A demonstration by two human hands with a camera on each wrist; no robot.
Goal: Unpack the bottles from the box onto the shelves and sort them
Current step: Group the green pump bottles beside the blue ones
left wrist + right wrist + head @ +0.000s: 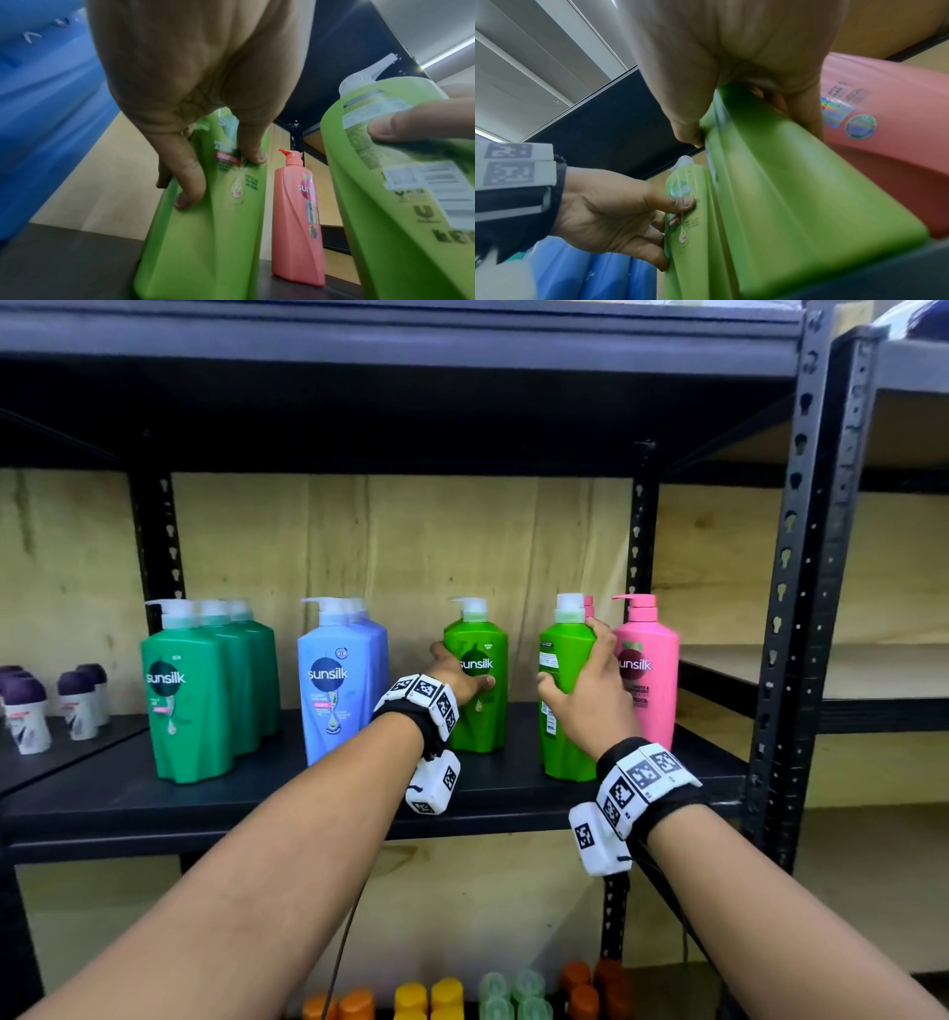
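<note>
two lime-green pump bottles upright on shelf (pixel 513 793): rear bottle (pixel 475 675) gripped by left hand (pixel 452 677), front bottle (pixel 565 690) gripped by right hand (pixel 590 695), fingers wrapped mid-body. likely heavy, rigid, smooth plastic; waist grip advised, not pump.

Head cam faces shelf (pixel 359 793) from arm's length; wrist cams look up close, sharing both green bottles (pixel 205 233).
</note>
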